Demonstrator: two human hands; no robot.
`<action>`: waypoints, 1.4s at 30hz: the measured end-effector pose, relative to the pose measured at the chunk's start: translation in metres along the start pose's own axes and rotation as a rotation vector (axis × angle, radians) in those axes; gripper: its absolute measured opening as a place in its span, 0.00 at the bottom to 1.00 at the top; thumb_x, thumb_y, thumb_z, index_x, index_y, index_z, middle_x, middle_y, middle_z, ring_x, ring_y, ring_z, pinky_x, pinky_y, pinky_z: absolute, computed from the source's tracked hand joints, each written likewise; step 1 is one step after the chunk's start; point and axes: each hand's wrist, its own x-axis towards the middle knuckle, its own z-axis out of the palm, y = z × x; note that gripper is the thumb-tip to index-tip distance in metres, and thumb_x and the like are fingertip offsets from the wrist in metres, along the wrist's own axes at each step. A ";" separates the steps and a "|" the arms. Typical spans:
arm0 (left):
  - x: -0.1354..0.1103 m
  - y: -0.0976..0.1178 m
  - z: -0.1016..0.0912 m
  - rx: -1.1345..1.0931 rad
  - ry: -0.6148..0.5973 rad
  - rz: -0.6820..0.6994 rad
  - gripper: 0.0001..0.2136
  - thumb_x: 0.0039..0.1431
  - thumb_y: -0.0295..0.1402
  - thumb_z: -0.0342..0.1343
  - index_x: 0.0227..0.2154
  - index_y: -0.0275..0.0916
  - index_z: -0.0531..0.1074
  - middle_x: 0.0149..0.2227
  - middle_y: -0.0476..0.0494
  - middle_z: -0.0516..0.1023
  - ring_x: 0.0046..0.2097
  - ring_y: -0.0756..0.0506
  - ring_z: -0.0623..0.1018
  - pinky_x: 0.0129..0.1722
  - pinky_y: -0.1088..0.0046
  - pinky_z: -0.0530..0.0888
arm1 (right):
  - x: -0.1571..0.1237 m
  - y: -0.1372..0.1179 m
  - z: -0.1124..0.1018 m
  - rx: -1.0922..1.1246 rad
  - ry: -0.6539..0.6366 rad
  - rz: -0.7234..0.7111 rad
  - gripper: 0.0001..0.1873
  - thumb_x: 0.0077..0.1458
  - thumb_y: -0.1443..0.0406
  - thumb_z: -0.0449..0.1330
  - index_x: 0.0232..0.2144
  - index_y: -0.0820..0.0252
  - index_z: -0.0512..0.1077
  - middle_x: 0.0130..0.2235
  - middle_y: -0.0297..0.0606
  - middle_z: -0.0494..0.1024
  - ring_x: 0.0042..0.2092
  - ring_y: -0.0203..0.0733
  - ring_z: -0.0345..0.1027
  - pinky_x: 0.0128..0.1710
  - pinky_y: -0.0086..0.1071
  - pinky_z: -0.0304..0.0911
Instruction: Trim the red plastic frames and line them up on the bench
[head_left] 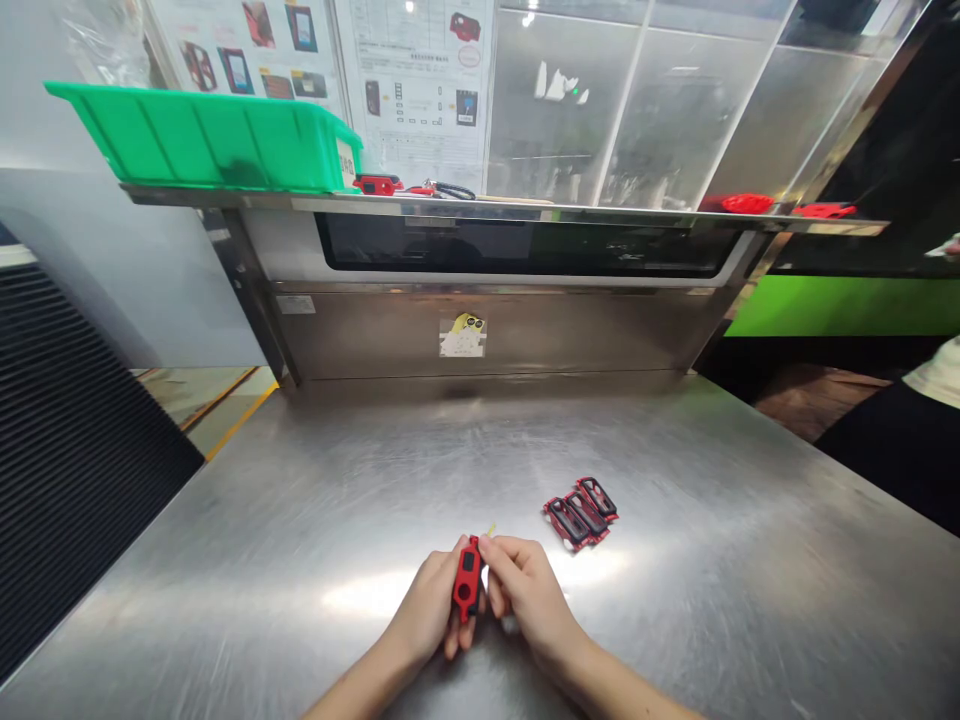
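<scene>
While left hand (429, 608), right hand (529, 592) pinch red plastic part (466, 578), long axis points forward.

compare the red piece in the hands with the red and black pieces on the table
The red piece is single, held upright between the left hand and right hand; the red and black pieces are several, lying flat and overlapping on the steel table. The red piece shows mostly red, the red and black pieces more black. Both are elongated and coloured red and black.
</scene>
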 end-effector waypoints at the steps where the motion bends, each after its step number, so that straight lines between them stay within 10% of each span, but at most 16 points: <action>1: 0.000 0.000 0.000 0.000 0.002 -0.003 0.34 0.48 0.63 0.37 0.12 0.35 0.68 0.06 0.49 0.63 0.08 0.55 0.59 0.09 0.80 0.48 | 0.001 0.001 0.000 0.000 -0.001 0.001 0.32 0.47 0.40 0.55 0.12 0.60 0.60 0.10 0.29 0.59 0.14 0.30 0.51 0.18 0.25 0.52; 9: 0.003 -0.008 -0.002 -0.022 0.014 0.036 0.33 0.51 0.62 0.35 0.17 0.35 0.66 0.11 0.49 0.67 0.11 0.54 0.63 0.10 0.80 0.50 | -0.001 0.004 0.001 -0.016 0.013 -0.026 0.32 0.49 0.40 0.54 0.12 0.59 0.58 0.11 0.29 0.59 0.14 0.31 0.55 0.16 0.24 0.51; 13: 0.002 -0.009 0.001 -0.126 0.061 0.116 0.27 0.48 0.62 0.42 0.27 0.39 0.63 0.17 0.54 0.68 0.15 0.54 0.66 0.12 0.81 0.54 | -0.010 0.003 0.004 -0.208 0.035 -0.200 0.25 0.58 0.49 0.52 0.19 0.60 0.64 0.15 0.31 0.66 0.17 0.35 0.63 0.18 0.26 0.55; 20: -0.001 -0.002 -0.001 -0.171 0.110 0.100 0.31 0.47 0.64 0.38 0.16 0.37 0.62 0.12 0.53 0.61 0.13 0.56 0.55 0.13 0.79 0.47 | -0.019 0.000 0.001 -0.453 0.101 -0.511 0.17 0.62 0.60 0.52 0.24 0.60 0.72 0.20 0.35 0.73 0.21 0.37 0.64 0.25 0.29 0.58; 24: 0.000 -0.003 -0.002 -0.252 0.045 0.000 0.32 0.49 0.64 0.36 0.17 0.36 0.64 0.09 0.50 0.63 0.11 0.57 0.55 0.13 0.79 0.47 | -0.014 0.002 0.000 -0.278 0.254 -0.387 0.17 0.56 0.53 0.57 0.34 0.62 0.70 0.15 0.28 0.65 0.17 0.35 0.58 0.20 0.28 0.55; 27: 0.001 -0.004 -0.002 -0.322 -0.006 -0.006 0.33 0.49 0.63 0.37 0.20 0.34 0.67 0.10 0.49 0.65 0.10 0.57 0.55 0.12 0.79 0.46 | -0.007 0.005 0.001 -0.107 0.093 -0.177 0.27 0.53 0.46 0.56 0.39 0.65 0.68 0.14 0.26 0.62 0.18 0.36 0.61 0.18 0.26 0.53; 31: 0.001 -0.004 -0.003 -0.371 -0.113 -0.061 0.35 0.52 0.61 0.35 0.21 0.31 0.69 0.12 0.45 0.69 0.09 0.57 0.58 0.10 0.80 0.45 | 0.002 0.009 0.002 0.082 -0.103 0.011 0.31 0.49 0.40 0.53 0.30 0.64 0.65 0.10 0.23 0.57 0.14 0.37 0.63 0.12 0.22 0.43; 42: -0.001 0.003 -0.007 -0.377 -0.203 -0.159 0.34 0.52 0.62 0.35 0.26 0.32 0.69 0.10 0.48 0.68 0.08 0.57 0.58 0.08 0.81 0.42 | 0.007 0.013 -0.002 0.103 -0.038 0.128 0.31 0.46 0.40 0.57 0.24 0.65 0.67 0.09 0.24 0.56 0.11 0.29 0.50 0.14 0.23 0.38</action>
